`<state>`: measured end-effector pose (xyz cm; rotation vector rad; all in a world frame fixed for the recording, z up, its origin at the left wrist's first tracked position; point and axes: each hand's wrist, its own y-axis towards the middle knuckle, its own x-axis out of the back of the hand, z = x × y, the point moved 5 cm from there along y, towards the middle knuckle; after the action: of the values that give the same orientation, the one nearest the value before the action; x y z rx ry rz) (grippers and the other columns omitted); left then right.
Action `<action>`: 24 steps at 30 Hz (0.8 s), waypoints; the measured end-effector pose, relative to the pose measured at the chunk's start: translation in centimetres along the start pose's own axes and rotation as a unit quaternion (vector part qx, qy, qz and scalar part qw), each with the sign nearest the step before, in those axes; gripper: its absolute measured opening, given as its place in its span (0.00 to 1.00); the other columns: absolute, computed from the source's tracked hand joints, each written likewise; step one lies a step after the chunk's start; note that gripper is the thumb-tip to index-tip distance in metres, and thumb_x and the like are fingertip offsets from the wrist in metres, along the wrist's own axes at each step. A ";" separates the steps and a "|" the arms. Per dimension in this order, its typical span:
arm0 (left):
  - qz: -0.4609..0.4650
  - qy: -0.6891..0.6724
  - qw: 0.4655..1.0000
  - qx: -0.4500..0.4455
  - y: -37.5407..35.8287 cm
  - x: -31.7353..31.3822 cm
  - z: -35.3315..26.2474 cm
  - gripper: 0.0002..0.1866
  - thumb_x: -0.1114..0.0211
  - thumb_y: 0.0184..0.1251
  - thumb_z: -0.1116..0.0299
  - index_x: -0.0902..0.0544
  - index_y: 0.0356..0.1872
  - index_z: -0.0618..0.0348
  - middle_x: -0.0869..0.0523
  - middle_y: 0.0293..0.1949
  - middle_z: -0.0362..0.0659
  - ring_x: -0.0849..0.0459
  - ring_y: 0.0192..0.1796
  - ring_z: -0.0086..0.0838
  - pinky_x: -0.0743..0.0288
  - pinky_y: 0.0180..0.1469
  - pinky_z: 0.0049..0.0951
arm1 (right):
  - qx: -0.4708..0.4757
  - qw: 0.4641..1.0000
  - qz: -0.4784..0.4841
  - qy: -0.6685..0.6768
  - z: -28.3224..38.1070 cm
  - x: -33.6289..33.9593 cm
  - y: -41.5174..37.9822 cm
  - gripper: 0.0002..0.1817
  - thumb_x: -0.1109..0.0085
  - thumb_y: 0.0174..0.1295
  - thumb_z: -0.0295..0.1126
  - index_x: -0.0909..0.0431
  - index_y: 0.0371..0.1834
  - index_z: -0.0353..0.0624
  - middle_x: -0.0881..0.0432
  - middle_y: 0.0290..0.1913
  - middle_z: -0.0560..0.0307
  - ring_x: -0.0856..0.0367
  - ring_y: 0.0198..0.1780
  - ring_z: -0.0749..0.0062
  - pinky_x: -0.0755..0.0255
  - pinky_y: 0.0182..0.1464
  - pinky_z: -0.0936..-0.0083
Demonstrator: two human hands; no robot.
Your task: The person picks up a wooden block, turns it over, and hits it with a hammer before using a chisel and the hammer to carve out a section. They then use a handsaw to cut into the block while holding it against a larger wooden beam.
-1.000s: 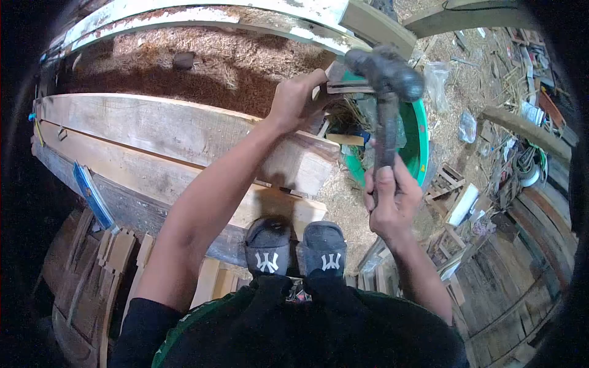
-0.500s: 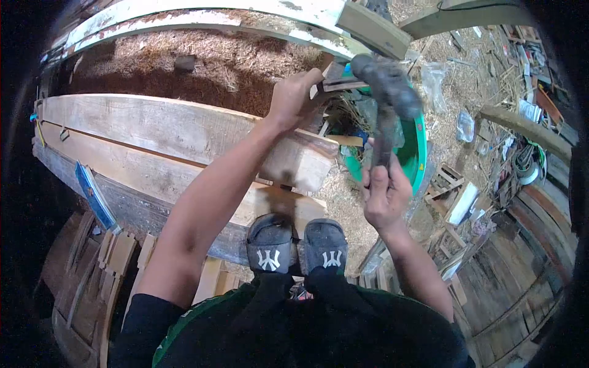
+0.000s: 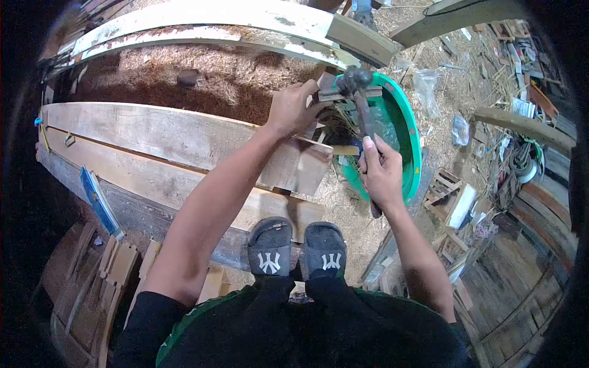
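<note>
My right hand [image 3: 381,172] is wrapped round the handle of a hammer [image 3: 365,116]. The hammer's dark, rounded head is up against or just over a short narrow bar [image 3: 329,96], whose material I cannot make out. My left hand [image 3: 293,109] is closed on the left end of that bar, and its fingers partly hide it. Below both hands stands a green plastic tub [image 3: 412,126] with a clear plastic bag and other items inside.
Long wooden boards [image 3: 153,132] lie side by side at the left, close to my sandals [image 3: 270,248]. A white-topped beam [image 3: 202,18] runs across the back. Wood shavings, plastic bags [image 3: 427,92] and a small wooden crate [image 3: 445,190] lie on the ground. A blue-edged piece [image 3: 98,199] leans on the boards.
The hammer has swung up and left from near the tub's right side, and its head is now at the bar. My left hand has stayed nearly in place.
</note>
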<state>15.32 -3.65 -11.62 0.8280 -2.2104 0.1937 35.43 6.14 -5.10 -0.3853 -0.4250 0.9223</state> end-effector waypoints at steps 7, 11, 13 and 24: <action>-0.019 -0.015 1.000 -0.005 -0.1 0.2 -0.2 0.18 0.23 0.59 0.58 0.19 0.43 0.53 0.13 0.34 0.53 0.12 0.38 0.51 0.18 0.39 0.47 | -0.008 1.000 -0.005 -0.011 -0.1 0.2 0.2 0.13 0.50 0.80 0.40 0.22 0.47 0.42 0.32 0.21 0.72 0.38 0.16 0.90 0.45 0.16 0.85; -0.030 -0.016 0.999 -0.034 -0.1 0.1 -0.2 0.17 0.23 0.59 0.59 0.19 0.43 0.54 0.13 0.33 0.53 0.12 0.38 0.50 0.18 0.38 0.46 | -0.014 0.999 -0.005 -0.045 0.6 1.0 -0.6 0.17 0.47 0.78 0.39 0.19 0.54 0.35 0.31 0.22 0.72 0.36 0.24 0.89 0.42 0.25 0.82; -0.025 -0.012 0.999 -0.031 0.0 0.2 -0.3 0.17 0.23 0.59 0.59 0.19 0.43 0.54 0.13 0.33 0.53 0.12 0.38 0.50 0.18 0.39 0.46 | 0.056 0.997 -0.025 0.047 2.1 0.7 -1.9 0.17 0.50 0.79 0.37 0.22 0.57 0.34 0.31 0.22 0.71 0.36 0.24 0.89 0.43 0.25 0.84; -0.004 -0.019 1.000 -0.013 -0.3 0.1 -0.6 0.17 0.24 0.60 0.58 0.21 0.40 0.56 0.14 0.33 0.54 0.14 0.37 0.53 0.20 0.39 0.48 | 0.021 0.999 -0.020 -0.040 -0.5 1.2 -0.1 0.16 0.50 0.79 0.41 0.21 0.46 0.38 0.32 0.20 0.70 0.37 0.20 0.88 0.42 0.21 0.83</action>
<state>15.81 -3.66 -11.20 0.8330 -2.2404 0.1465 36.40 7.05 -5.25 -0.3020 -0.4836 0.9085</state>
